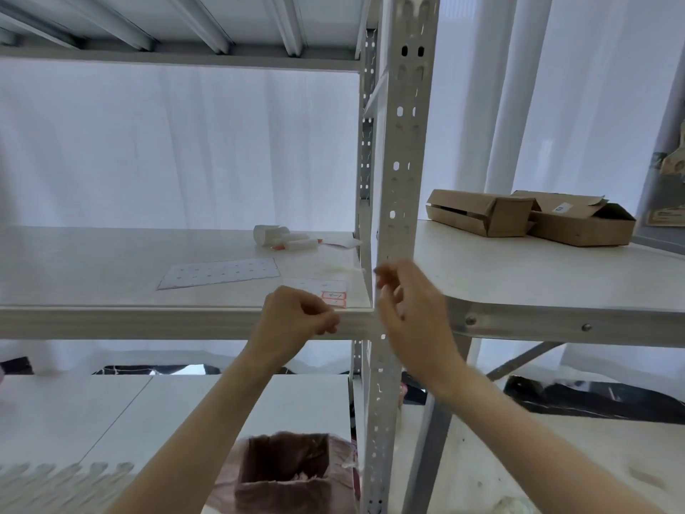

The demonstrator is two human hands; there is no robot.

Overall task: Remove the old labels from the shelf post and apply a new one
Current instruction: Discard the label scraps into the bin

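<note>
Grey perforated metal shelf post (402, 150) runs top to bottom right of centre; its stretch at shelf level is covered by the right hand (409, 309), so any label there is hidden. Right fingers (385, 276) are blurred, loosely curled and spread against the post; cannot tell whether they pinch anything. Left hand (296, 315) is closed in a loose fist in front of the shelf's front edge, thumb and fingertips pressed together; whatever sits between them is too small to make out.

White shelf board (111, 261): at the front right corner, a backing sheet carrying two small red-bordered labels (334, 299), partly cut off by the left hand; writing not legible. Left of it, a flat white sheet with rows of faint marks (218, 273). Toward the back right edge, a curled white paper roll with red-tipped pieces (285, 237), details unclear.

Right of the post, a white table top (537, 276) holds two open brown cardboard boxes (530, 217) near its rear edge. Below, a pinkish bag-lined bin (289, 473), cut by the bottom edge.
</note>
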